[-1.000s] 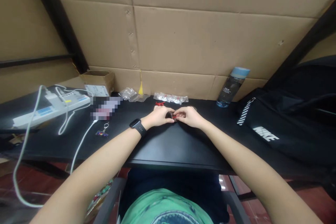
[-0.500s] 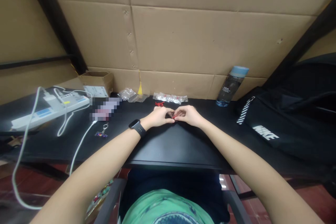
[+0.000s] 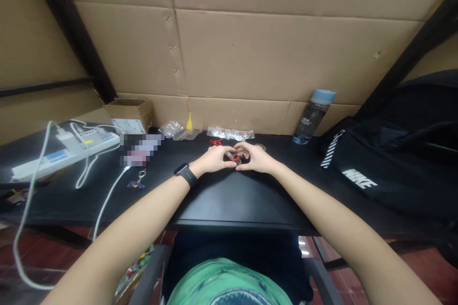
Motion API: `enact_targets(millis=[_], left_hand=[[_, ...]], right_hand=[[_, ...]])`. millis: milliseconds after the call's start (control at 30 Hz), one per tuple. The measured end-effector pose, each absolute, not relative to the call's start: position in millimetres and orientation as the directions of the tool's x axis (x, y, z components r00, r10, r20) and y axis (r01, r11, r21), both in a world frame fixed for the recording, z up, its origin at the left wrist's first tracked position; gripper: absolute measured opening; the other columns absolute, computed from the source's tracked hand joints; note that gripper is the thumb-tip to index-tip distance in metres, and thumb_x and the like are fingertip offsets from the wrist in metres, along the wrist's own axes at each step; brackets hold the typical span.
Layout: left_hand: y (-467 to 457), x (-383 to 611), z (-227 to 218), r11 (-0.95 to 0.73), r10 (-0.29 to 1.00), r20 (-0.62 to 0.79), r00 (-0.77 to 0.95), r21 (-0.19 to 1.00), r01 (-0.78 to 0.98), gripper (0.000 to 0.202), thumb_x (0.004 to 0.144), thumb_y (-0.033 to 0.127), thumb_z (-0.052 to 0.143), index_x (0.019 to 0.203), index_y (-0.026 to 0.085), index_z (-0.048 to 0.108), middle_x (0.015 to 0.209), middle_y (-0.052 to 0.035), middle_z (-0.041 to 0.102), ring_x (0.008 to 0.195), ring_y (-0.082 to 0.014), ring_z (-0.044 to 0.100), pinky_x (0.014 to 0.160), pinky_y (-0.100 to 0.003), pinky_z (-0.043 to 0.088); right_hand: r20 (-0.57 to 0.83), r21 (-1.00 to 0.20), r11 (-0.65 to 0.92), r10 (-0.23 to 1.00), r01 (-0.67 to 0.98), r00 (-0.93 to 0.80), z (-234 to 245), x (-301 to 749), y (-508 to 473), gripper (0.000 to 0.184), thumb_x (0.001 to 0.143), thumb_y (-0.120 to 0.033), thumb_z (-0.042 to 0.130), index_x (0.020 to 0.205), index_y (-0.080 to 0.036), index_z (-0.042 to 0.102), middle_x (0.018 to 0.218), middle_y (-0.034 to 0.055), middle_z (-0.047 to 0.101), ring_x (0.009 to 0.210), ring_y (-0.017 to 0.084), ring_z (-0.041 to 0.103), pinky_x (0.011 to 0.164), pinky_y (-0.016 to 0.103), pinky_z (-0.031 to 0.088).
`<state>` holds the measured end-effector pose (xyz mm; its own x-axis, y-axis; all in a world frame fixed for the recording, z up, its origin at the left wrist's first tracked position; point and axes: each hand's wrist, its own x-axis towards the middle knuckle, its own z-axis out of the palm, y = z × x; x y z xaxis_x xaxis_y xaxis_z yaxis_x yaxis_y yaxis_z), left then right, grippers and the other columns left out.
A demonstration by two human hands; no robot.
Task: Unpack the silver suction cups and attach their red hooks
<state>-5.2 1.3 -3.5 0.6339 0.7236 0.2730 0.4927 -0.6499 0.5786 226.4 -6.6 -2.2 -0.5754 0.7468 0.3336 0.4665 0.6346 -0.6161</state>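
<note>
My left hand [image 3: 217, 158], with a dark watch [image 3: 185, 173] at the wrist, is curled over the middle of the desk. Its fingertips close on a small red piece [image 3: 236, 158], whose exact kind is too small to make out. From the other side my right hand [image 3: 256, 158] meets it, fingers bent and thumb tip close to the left thumb, also at the red piece. A small shiny bit shows under the right fingers. Just behind my left hand lies a tangle of red cord [image 3: 215, 142]. A round, flat object [image 3: 261, 146] peeks out behind my right hand.
Clear plastic packets [image 3: 231, 133] lie along the cardboard wall, near a yellow tassel [image 3: 189, 121]. A bottle [image 3: 310, 116] and a black bag [image 3: 372, 162] stand right. On the left are a power strip [image 3: 67, 152], a cardboard box [image 3: 130, 114] and a keychain [image 3: 136, 184].
My right fingers have spread wider from their pinch, showing more of the red piece and a shiny bit. The left hand stays nearly in place. The view has shifted slightly.
</note>
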Motion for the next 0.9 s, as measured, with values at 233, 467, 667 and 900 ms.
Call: enact_targets(millis=[233, 467, 667, 900], left_hand=[[-1.6, -3.4, -6.4, -0.558, 0.771, 0.264, 0.579, 0.719, 0.414, 0.053, 0.073, 0.032, 0.081, 0.117, 0.026, 0.053, 0.102, -0.0029, 0.078, 0.096, -0.0230, 0.074, 0.092, -0.035, 0.051], [-0.1, -0.6, -8.6, -0.585, 0.785, 0.318, 0.532, 0.665, 0.465, 0.028, 0.080, 0.027, 0.071, 0.098, 0.025, 0.050, 0.099, -0.0010, 0.078, 0.098, -0.0214, 0.073, 0.093, -0.035, 0.049], [-1.3, 1.0, -5.7, -0.596, 0.795, 0.354, 0.493, 0.608, 0.525, 0.024, 0.081, 0.029, 0.068, 0.091, 0.024, 0.047, 0.093, 0.0012, 0.077, 0.093, -0.0212, 0.073, 0.089, -0.034, 0.048], [-6.3, -1.3, 5.5, -0.597, 0.801, 0.376, 0.467, 0.568, 0.566, 0.021, 0.081, 0.027, 0.067, 0.089, 0.024, 0.047, 0.092, 0.0030, 0.077, 0.092, -0.0214, 0.072, 0.089, -0.035, 0.045]], right_hand=[[0.341, -0.648, 0.618, 0.758, 0.444, -0.557, -1.4, 224.7, -8.5, 0.070, 0.069, -0.028, 0.087, 0.131, -0.022, 0.055, 0.108, 0.0071, 0.074, 0.097, 0.021, 0.071, 0.086, 0.032, 0.054], [0.352, -0.607, 0.652, 0.733, 0.454, -0.582, -1.0, 224.3, -6.5, 0.049, 0.072, -0.030, 0.084, 0.117, -0.021, 0.067, 0.104, 0.0052, 0.074, 0.097, 0.021, 0.070, 0.084, 0.031, 0.054], [0.358, -0.625, 0.631, 0.754, 0.459, -0.550, -2.5, 222.9, -6.3, 0.048, 0.069, -0.032, 0.085, 0.112, -0.019, 0.066, 0.101, 0.0057, 0.072, 0.092, 0.020, 0.070, 0.081, 0.030, 0.055], [0.366, -0.521, 0.652, 0.753, 0.550, -0.547, 6.6, 225.5, -10.0, 0.044, 0.067, -0.036, 0.087, 0.103, -0.019, 0.066, 0.088, 0.0018, 0.070, 0.078, 0.017, 0.064, 0.071, 0.027, 0.050]])
